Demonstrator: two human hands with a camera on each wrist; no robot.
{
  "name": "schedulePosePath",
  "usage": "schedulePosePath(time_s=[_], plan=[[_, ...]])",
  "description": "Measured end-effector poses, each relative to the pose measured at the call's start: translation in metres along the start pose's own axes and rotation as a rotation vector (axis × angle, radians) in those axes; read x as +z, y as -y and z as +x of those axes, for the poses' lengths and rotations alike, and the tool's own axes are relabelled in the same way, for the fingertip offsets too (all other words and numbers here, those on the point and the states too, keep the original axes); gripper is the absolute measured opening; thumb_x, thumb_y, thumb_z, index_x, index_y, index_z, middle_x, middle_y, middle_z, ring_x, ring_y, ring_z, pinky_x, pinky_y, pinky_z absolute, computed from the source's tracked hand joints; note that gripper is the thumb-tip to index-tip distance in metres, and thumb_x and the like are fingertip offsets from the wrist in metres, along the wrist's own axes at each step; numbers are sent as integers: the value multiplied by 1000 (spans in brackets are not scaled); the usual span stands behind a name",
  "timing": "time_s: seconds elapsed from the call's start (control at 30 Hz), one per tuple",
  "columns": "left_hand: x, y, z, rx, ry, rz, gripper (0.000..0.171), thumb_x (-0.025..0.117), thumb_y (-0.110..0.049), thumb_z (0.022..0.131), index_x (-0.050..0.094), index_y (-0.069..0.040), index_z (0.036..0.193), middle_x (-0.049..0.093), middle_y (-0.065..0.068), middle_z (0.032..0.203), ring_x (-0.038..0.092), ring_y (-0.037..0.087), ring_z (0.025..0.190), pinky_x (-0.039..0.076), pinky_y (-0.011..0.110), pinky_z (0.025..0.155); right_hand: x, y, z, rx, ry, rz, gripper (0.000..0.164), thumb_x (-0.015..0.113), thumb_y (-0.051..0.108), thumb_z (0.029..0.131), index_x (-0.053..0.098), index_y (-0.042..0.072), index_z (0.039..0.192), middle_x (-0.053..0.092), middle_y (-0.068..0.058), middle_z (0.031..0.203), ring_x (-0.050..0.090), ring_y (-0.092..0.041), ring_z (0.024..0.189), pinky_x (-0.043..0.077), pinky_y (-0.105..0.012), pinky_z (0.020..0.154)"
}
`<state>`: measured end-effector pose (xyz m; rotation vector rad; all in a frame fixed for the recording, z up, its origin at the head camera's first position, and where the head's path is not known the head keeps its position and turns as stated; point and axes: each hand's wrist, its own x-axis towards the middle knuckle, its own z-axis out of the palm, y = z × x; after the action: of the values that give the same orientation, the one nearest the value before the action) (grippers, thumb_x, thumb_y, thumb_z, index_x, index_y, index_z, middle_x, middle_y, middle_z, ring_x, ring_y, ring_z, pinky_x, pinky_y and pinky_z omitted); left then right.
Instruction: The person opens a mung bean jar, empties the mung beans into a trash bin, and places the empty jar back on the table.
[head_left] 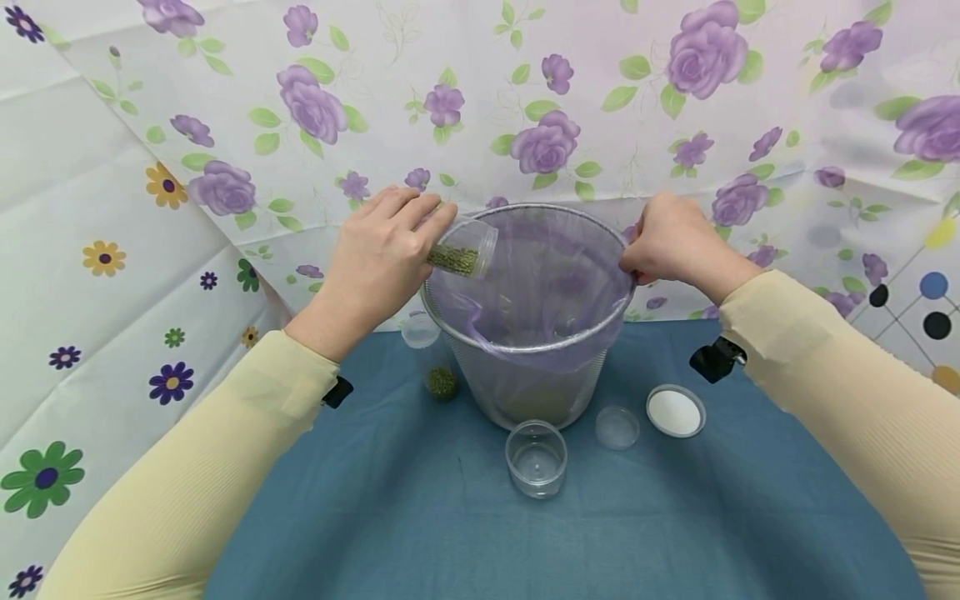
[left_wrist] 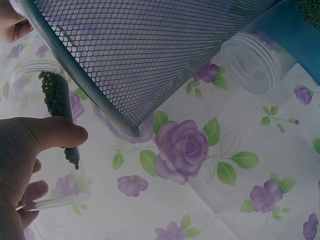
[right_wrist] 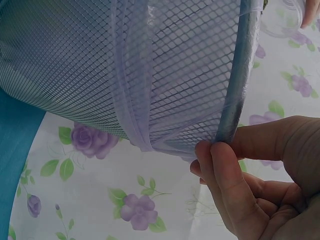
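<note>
Silver mesh forms the bin (head_left: 547,400), lined with a purple bag (head_left: 555,279); the right hand (head_left: 667,242) pinches bag and rim (right_wrist: 238,75), ideally firmly. The left hand (head_left: 386,246) grips a jar (head_left: 472,237), mouth over the left rim; slow tipping should control the beans (head_left: 455,260).

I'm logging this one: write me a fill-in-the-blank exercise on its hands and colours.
1. The ____ hand holds a clear jar of green grains.
2. The right hand grips the mesh bin, whose liner is coloured ____.
3. The cloth under the bin is coloured ____.

Missing words: left; purple; blue.
</note>
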<state>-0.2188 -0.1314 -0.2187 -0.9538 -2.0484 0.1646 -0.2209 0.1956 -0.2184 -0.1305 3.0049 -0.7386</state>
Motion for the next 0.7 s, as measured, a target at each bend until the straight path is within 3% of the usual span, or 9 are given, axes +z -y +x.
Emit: schedulePosePath(time_s=[0.7], plan=[[0,-2,0,16,0,10,43,67,-2,75,62,-7,117,65,13,112,59,30,106,44,39,103,0,-1,-1,-5,0,6,17,63,12,71,69,2,59,64,-6,51,61,-19,45,47,-30,44]])
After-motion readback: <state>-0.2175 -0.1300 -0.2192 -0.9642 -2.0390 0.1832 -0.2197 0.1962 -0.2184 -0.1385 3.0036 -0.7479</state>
